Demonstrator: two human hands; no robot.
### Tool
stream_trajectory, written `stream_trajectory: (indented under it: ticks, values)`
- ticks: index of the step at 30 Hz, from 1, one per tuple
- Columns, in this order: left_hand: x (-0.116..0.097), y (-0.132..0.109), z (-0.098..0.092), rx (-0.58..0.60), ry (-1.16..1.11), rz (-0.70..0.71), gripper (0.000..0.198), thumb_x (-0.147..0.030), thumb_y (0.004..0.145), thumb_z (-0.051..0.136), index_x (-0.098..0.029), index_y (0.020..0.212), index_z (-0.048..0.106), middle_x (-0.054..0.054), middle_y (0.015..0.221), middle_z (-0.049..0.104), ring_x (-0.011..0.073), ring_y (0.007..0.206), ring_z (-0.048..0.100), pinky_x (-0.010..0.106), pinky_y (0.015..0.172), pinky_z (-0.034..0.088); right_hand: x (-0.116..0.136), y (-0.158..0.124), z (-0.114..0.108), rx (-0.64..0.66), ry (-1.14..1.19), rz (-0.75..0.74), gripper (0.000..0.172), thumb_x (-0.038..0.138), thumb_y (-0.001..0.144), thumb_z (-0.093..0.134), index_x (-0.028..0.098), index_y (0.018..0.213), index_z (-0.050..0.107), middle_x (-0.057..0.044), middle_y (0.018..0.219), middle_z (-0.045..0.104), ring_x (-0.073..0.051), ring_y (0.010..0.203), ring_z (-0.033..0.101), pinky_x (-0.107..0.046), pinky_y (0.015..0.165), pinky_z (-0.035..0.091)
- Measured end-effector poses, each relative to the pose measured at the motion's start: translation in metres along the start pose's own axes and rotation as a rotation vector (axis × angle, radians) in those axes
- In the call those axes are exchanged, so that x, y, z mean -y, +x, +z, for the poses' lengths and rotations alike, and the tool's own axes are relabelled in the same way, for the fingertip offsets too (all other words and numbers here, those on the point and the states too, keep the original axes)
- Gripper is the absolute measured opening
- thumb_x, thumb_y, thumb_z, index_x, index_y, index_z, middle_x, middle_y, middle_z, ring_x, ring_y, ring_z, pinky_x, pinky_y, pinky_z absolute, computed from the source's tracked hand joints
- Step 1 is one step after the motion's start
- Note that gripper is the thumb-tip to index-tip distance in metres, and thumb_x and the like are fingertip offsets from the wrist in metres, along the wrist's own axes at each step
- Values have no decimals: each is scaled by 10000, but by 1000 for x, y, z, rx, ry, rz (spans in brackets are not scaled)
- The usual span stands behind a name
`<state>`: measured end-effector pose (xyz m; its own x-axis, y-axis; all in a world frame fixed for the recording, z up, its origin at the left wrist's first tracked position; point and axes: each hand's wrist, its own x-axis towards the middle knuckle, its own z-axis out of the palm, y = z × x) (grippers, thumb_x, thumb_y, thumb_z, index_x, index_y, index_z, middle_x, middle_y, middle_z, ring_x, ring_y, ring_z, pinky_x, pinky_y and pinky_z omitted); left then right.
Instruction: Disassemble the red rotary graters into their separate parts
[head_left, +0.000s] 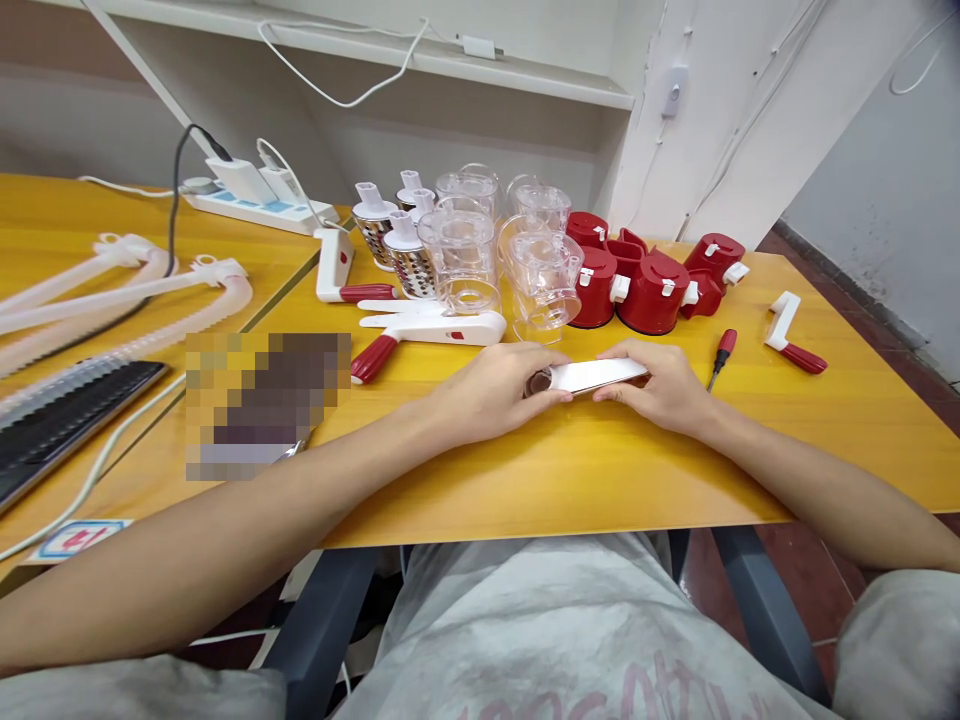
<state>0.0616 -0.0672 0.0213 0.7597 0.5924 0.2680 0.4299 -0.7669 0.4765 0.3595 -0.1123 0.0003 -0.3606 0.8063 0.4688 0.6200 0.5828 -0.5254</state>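
1. Left hand (491, 388): rests on the desk (600, 470) at centre front. Its fingers (544, 392) are curled and pinch the rounded, dark end of the white crank arm (596, 375).
2. Right hand (664, 385): also rests on the desk, opposite the left. Its fingers (611, 395) are pressed together and grip the other end of the white crank arm.
3. White crank arm: flat and elongated, held level between both hands just above the desk top, near its front edge.
4. Screwdriver (720, 355): red handle, lying on the desk just beside the right hand.
5. Clear plastic housings (544, 275): several, grouped behind the hands, some of them stacked.
6. Red bases (652, 292): a cluster with white clips, to the right of the clear housings.
7. Grater drums (405, 258): metal with white caps, to the left of the clear housings.
8. Crank handles (427, 325): white with red grips, lying in front of the drums; one more (795, 342) lies far right.
9. Power strip (255, 195), corrugated hoses (120, 300) and keyboard (67, 410): on the adjoining surface to the left.
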Motion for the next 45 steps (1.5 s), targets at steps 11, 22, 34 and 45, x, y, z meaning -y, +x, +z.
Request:
stream_trajectory:
  ticks: [11,22,34,45]
  values:
    - [-5,0,3,-55,-81,-39,464,-492,1066,680,-153,1351,818,110,1120,863,264,897,771,372,870,575,0,1,-1,-13,-19,33,702,815,919,856,162,1176,860,-72,980,830,-110,752,665,-235,715,486]
    - [-3,0,8,-91,-87,-86,367,-436,980,761,-185,1246,734,67,1053,810,237,855,740,351,833,561,1,1,-2,18,-41,61,711,821,927,844,151,1165,851,-83,984,836,-120,754,686,-232,703,479]
    - [-9,-2,1,-67,-52,-71,342,-436,985,712,-194,1221,655,49,941,799,209,734,721,322,721,512,1,2,-2,18,47,91,784,873,856,871,138,1127,845,-58,878,800,-93,676,589,-226,675,446]
    - [-10,-2,2,-59,-15,-42,355,-490,1045,606,-189,1225,660,49,893,790,215,712,721,328,718,496,-2,1,-1,5,65,90,798,860,837,897,127,1150,855,-63,899,804,-87,683,578,-220,656,416]
